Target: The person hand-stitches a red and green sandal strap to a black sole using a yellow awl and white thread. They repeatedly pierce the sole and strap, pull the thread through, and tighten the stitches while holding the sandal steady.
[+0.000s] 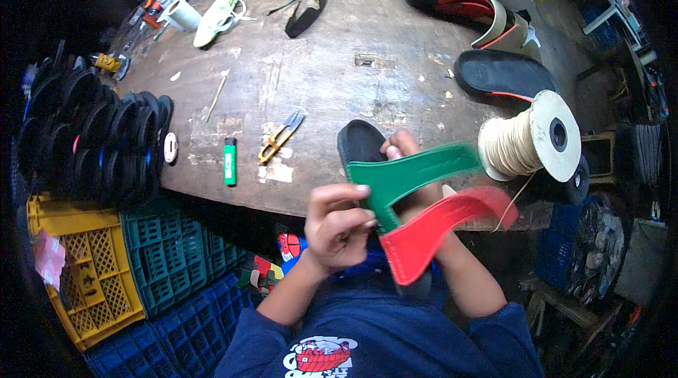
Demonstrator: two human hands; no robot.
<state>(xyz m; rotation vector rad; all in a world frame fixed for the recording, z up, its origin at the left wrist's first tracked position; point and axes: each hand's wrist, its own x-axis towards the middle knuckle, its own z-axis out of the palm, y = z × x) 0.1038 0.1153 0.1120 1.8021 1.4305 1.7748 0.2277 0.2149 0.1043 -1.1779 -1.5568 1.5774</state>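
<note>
In front of me is a sandal with a black sole [362,142] and a two-part upper, a green strap [417,170] and a red strap [427,237], both loose and blurred at their free ends. My right hand [402,145] is closed round the sole from behind; much of it is hidden by the straps. At the sandal's left edge, my left hand [337,228] has its fingers bent and pressed where the green strap meets the sole. Beside the sandal on the right stands a large spool of cream cord [512,146], its loose end hanging near the red strap.
Yellow-handled thread snips [281,139] and a green lighter [230,162] lie left of the sandal. Black soles are stacked at the left [106,131]. Another black sole [505,73] and piled straps [487,4] sit at the right. Plastic crates [88,265] stand below the table's left edge.
</note>
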